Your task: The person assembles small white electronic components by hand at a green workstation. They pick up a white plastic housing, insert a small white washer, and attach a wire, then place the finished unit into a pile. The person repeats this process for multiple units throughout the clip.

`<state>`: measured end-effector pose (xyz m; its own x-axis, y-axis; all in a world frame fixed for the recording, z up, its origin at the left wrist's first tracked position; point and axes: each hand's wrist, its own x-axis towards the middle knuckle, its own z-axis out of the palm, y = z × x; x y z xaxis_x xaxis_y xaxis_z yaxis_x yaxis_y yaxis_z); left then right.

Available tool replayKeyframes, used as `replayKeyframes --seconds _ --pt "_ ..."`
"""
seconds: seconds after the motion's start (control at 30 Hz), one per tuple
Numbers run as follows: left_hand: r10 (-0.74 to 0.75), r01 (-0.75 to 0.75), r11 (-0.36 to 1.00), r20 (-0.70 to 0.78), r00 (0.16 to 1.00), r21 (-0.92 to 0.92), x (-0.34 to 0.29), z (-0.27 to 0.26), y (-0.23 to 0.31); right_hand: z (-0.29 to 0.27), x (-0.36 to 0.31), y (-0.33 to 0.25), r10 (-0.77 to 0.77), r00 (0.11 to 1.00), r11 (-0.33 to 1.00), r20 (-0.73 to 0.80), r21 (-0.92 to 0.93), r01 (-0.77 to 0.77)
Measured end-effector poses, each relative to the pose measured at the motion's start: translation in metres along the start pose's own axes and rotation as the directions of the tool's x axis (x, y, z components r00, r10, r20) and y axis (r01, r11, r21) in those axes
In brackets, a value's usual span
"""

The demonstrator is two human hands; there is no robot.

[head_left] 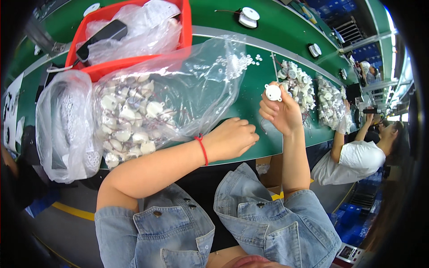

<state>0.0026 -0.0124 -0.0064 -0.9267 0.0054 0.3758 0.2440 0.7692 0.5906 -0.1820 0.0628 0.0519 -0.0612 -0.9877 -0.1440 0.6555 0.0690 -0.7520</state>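
My right hand [281, 111] is raised above the green workbench [250, 89] and holds a small round white plastic part [273, 92] between its fingertips. My left hand [233, 137], with a red string around its wrist, rests as a closed fist on the bench's near edge, next to the mouth of a big clear plastic bag [147, 107] full of several similar white round parts. Whether the fist holds anything is hidden. Tiny white rings [243, 58] lie scattered on the bench beyond the bag.
A red bin [134, 62] with plastic bags stands at the back left. Another clear bag [62, 125] hangs off the left edge. Piles of white parts [297, 82] and a further bag of parts [330, 105] lie to the right, where another person in a white shirt [353, 161] sits.
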Motion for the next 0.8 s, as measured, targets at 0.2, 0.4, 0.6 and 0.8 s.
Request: replayKeyframes --seconds 0.2,0.4,0.6,0.8 --pt "-0.021 0.022 1.000 0.022 1.000 -0.021 0.000 -0.005 0.003 0.017 -0.009 -0.003 0.028 0.997 0.988 0.067 0.149 -0.038" --pt "-0.001 0.000 1.000 0.034 0.999 0.013 0.003 -0.011 0.005 0.007 -0.022 -0.021 -0.236 0.956 0.964 -0.175 -0.164 0.209" --pt "0.001 -0.003 0.999 0.063 0.998 0.036 0.004 -0.012 0.007 -0.063 -0.040 -0.063 -0.953 0.273 0.079 -0.131 -0.978 -0.195" --pt "-0.012 0.008 0.999 0.091 0.996 0.048 0.007 -0.018 0.010 -0.117 -0.036 -0.068 -0.935 0.353 -0.126 -0.023 -0.910 -0.394"
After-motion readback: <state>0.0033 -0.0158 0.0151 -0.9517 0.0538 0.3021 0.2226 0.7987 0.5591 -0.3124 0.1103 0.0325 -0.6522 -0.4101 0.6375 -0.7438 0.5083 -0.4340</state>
